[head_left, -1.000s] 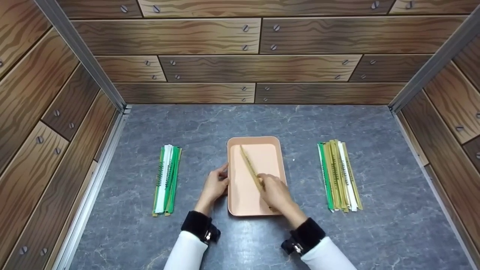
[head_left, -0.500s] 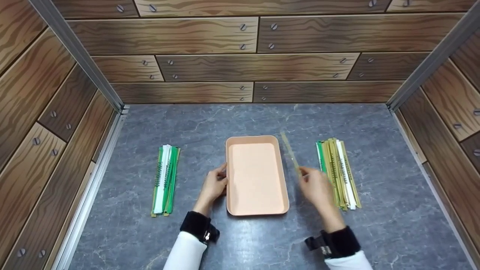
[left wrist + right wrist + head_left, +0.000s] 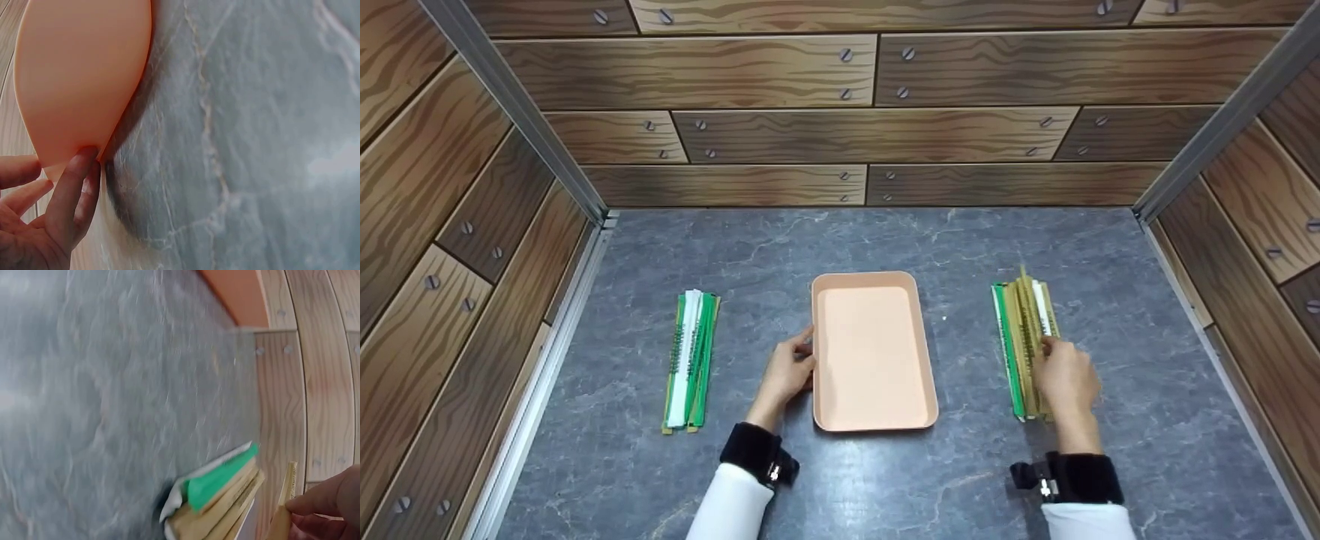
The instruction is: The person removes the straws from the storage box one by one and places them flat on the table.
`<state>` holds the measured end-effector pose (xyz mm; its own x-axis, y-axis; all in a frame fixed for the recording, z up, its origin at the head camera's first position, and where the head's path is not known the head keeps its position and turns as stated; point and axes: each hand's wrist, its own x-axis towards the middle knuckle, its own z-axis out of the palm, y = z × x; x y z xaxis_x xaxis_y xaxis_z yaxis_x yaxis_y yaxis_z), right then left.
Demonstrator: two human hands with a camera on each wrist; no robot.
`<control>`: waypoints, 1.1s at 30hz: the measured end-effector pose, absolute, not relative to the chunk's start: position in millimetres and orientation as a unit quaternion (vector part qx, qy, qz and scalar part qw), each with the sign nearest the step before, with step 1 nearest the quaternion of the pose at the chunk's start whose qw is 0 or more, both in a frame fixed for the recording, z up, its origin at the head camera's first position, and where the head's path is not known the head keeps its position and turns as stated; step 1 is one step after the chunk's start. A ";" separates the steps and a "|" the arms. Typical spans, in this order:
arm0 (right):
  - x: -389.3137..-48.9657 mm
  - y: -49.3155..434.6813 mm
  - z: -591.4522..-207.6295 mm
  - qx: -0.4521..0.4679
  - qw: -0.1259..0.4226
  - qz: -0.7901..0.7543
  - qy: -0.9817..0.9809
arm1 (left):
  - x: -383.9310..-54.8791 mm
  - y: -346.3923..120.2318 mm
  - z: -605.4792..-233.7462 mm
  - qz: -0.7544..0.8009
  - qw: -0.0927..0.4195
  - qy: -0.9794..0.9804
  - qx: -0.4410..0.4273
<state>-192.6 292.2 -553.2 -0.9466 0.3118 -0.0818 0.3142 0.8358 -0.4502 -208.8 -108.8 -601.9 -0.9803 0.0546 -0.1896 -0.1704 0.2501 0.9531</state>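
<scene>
My left hand (image 3: 789,370) holds the left side of a shallow peach tray (image 3: 874,352). In the left wrist view its fingertips grip the tray's outer wall (image 3: 84,73), some at the rim and others near the bottom edge. Over the right-hand bundle of long, flat paper-wrapped sticks (image 3: 1015,352) is my right hand (image 3: 1066,379). It pinches one tan paper-wrapped stick (image 3: 288,486) between thumb and finger, the stick's far end rising past the bundle. The bundle mixes green, tan and white wrappers, and the hand hides part of it. Nothing lies in the tray.
Another bundle of green, white and tan wrapped sticks (image 3: 690,360) lies left of the tray on the grey marbled tabletop (image 3: 870,487). Wood-patterned panels (image 3: 772,135) wall in the back and both sides.
My right hand has carried the tan wrapped stick from over the tray rightwards to the right-hand bundle. The left hand has kept its place at the tray.
</scene>
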 end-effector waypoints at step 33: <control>-194.2 305.3 -567.2 0.138 -0.011 -0.246 0.959 | -208.7 -115.1 -600.5 0.534 0.078 0.842 -0.008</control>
